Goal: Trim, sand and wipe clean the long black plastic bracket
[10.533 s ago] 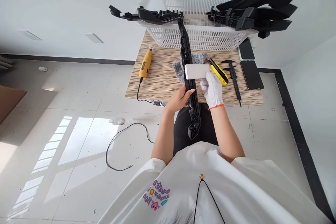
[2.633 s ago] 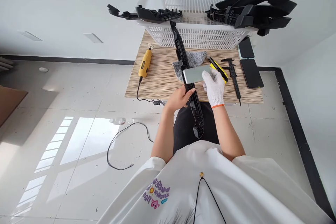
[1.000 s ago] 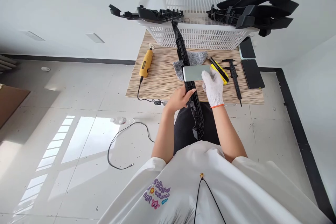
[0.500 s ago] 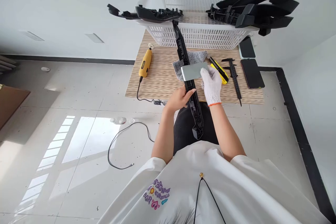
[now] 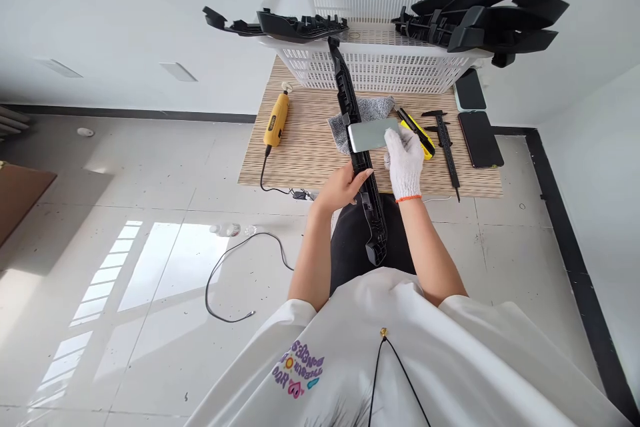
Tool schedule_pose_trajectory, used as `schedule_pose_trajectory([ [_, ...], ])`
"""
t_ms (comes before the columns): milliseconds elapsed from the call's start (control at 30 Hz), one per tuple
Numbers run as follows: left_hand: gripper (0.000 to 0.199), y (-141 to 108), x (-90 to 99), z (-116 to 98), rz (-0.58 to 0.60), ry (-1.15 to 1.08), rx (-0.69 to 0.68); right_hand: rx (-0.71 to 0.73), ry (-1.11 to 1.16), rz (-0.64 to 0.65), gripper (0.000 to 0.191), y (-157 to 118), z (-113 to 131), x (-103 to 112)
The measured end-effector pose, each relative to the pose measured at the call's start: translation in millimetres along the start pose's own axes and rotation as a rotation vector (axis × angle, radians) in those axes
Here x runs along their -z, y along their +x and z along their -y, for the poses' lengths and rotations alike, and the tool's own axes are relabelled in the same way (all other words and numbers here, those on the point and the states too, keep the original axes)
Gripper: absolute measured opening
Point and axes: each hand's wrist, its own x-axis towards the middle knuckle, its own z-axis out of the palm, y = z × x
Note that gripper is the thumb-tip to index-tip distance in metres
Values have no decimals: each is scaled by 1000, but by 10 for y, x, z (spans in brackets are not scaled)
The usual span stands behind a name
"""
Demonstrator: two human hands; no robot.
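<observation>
My bare left hand [image 5: 339,191] is closed around the middle of a long black plastic trim piece [image 5: 376,217], which slants from the basket down over my lap. My right hand [image 5: 404,163], in a white knit glove with an orange cuff, pinches the right end of a flat grey-green rectangular plate [image 5: 371,134]. The plate lies across the trim piece just above my left hand and hides part of it; whether they touch I cannot tell. Behind them a grey cloth [image 5: 373,109] rests on the wooden table [image 5: 310,153].
A white plastic basket [image 5: 380,70] at the back carries more black trim pieces [image 5: 303,28]. On the table are a yellow corded rotary tool [image 5: 278,121], a yellow utility knife [image 5: 418,135], a black caliper [image 5: 447,150] and a black phone [image 5: 479,140]. A cable [image 5: 213,273] trails on the floor.
My right hand and the grey-green plate have shifted slightly to the right across the trim piece. My left hand keeps its grip in the same place.
</observation>
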Motion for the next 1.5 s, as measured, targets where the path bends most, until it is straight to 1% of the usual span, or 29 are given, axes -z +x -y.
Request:
schedule_pose_trajectory([
  [133,39,-2,6,-12,-4,33,29,5,-5,28,45,18,-7,1],
  [233,33,-4,9,-20,-2,2,0,5,3,-6,46,17,-1,4],
  [333,37,-4,10,-14,3,16,4,-21,-16,43,45,-2,21,2],
  [367,39,-4,10,-9,5,19,10,-40,-14,41,45,-9,32,0],
  [467,38,-3,10,7,6,-10,11,-94,27,-46,41,-25,64,-2],
  [500,38,-3,10,11,6,-19,14,-97,32,-55,40,-29,71,-2],
  [633,42,-6,15,16,-4,-20,22,-95,-24,55,43,-40,76,9],
  [767,38,-8,19,14,-5,-44,17,-91,-12,-1,43,-47,72,16],
  [867,46,-9,18,24,-1,-44,19,-83,-41,48,43,-54,73,19],
  [900,47,-9,17,27,-3,-47,16,-89,-42,44,43,-57,74,20],
  [1000,39,-10,18,21,-14,-74,1,-97,-17,-40,42,-66,84,25],
  [1033,38,-11,19,15,-15,-79,2,-83,-18,-46,42,-69,86,27],
  [1133,43,-15,23,0,-14,-77,14,-64,-52,42,42,-74,83,34],
  [1167,43,-16,22,0,-18,-82,12,-72,-51,49,41,-73,80,36],
  [1300,35,-18,19,26,-19,-145,-24,-96,-10,-39,43,-69,77,39],
  [1400,36,-17,22,47,-10,-180,-41,-89,-28,2,43,-72,96,38],
  [1500,37,-14,26,62,3,-187,-56,-85,-8,-5,39,-76,128,39],
])
